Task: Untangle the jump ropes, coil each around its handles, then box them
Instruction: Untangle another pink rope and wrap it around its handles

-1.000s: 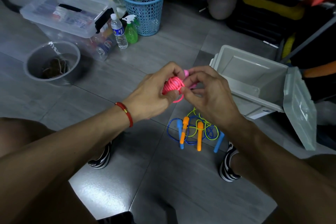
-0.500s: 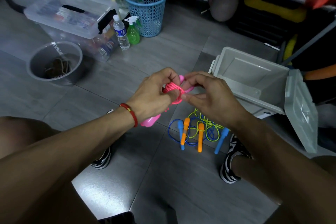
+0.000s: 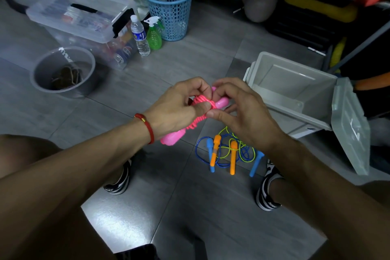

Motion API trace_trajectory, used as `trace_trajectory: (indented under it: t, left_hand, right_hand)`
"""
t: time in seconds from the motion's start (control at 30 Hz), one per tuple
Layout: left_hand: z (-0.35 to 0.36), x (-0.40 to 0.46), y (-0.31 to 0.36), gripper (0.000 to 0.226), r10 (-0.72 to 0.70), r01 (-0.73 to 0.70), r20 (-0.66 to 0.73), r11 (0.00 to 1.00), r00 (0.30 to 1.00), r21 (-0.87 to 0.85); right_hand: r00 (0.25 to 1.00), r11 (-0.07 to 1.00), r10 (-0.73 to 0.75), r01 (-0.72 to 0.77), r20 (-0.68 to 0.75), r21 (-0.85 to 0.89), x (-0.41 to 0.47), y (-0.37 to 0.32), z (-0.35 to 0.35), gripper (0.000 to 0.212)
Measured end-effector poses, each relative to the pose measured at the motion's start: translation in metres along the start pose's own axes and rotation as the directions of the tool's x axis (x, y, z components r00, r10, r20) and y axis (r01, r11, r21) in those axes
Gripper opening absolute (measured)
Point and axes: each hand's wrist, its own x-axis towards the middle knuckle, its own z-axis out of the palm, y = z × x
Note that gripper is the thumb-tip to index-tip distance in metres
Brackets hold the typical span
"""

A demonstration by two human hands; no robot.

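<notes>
The pink jump rope [image 3: 199, 110] has swung round since a second ago: its pink handles [image 3: 173, 139], then hidden behind the fingers, now poke out below the left hand [image 3: 176, 110] and up beside the right hand [image 3: 238, 112], so the bundle lies slantwise between them over the tiled floor [image 3: 190, 55]. The left hand's fingers are curled round the wound cord, while the right hand's thumb and fingers pinch at the last turns, apparently tucking in the loose end. That suggests this coil is nearly finished and ready for the open grey box [image 3: 295, 88] just to the right. The blue and yellow-green ropes [image 3: 230, 152] lie tangled on the floor below, not yet started
</notes>
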Motion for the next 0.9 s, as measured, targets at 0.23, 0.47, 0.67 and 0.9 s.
trace_trajectory:
  t: [0.23,0.47,0.67,0.9]
  left_hand:
    - [-0.005,-0.001,0.003,0.008,0.090,-0.087,0.076,0.996,0.993,-0.031]
    - [-0.005,-0.003,0.005,0.041,0.160,-0.144,0.155,0.984,0.975,-0.108]
    - [0.004,0.002,-0.001,0.039,0.169,-0.168,0.049,0.985,0.984,-0.021]
    - [0.008,0.012,0.001,0.035,0.187,-0.184,-0.049,0.981,0.981,0.068]
  right_hand:
    - [0.972,0.929,0.224,-0.235,0.070,0.285,0.008,-0.006,-0.009,0.023]
    - [0.922,0.608,0.313,-0.378,0.227,0.698,0.006,-0.020,-0.021,0.012]
    - [0.890,0.791,0.447,-0.348,-0.088,0.503,0.002,-0.019,-0.004,0.013]
    - [0.846,0.873,0.452,-0.356,-0.282,0.333,0.001,-0.022,-0.010,0.016]
